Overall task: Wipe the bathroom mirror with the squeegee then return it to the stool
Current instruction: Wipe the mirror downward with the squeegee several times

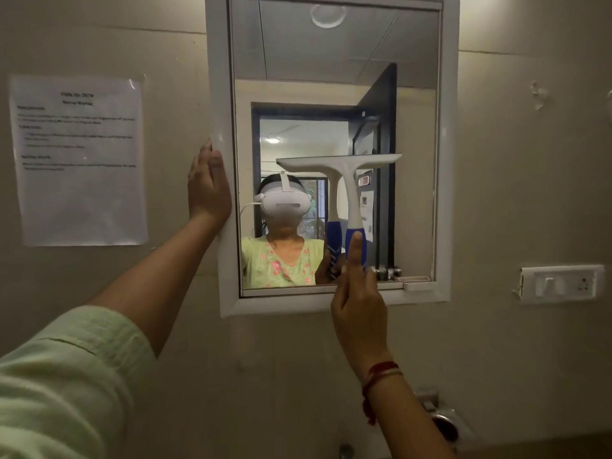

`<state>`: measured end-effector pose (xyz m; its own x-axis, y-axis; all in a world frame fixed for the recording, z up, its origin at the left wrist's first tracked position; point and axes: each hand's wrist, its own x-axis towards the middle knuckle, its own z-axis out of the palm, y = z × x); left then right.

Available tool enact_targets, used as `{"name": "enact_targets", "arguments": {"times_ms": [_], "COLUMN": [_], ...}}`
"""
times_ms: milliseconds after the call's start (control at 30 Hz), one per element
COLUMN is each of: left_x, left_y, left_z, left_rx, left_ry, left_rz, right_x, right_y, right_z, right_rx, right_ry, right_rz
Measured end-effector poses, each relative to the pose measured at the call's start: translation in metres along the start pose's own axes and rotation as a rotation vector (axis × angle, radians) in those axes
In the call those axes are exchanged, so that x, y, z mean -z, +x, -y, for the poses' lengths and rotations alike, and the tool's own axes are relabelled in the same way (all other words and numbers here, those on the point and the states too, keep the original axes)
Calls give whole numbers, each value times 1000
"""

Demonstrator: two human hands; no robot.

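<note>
Two bare hands are working at the mirror [334, 94]. The right hand [359, 309] is holding the squeegee [347, 180] upright by its blue handle, its grip pinching the handle with the forefinger lying straight up it, while the white blade is pressing level against the glass to the right of centre. The left hand [208, 187] is resting flat, fingers together, on the left side of the white frame [220, 94]. A printed sheet [79, 160] is hanging on the wall further left.
</note>
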<state>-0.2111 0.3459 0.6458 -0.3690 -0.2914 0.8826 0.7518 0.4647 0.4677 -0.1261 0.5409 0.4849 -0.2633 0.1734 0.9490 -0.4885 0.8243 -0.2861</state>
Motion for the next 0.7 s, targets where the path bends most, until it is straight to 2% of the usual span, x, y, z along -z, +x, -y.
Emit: {"name": "enact_targets", "arguments": {"times_ms": [500,700], "left_x": [-4,-6], "left_y": [1,1], "left_z": [7,9], "left_rx": [12,34], "left_ry": [12,34], "left_rz": [-12,-23], "right_x": [5,10], "right_y": [-111,-132], "right_z": [-17,-14], "right_rx": [-121,-147], "right_ry": [-27,-43], "right_rz": [168,175]}}
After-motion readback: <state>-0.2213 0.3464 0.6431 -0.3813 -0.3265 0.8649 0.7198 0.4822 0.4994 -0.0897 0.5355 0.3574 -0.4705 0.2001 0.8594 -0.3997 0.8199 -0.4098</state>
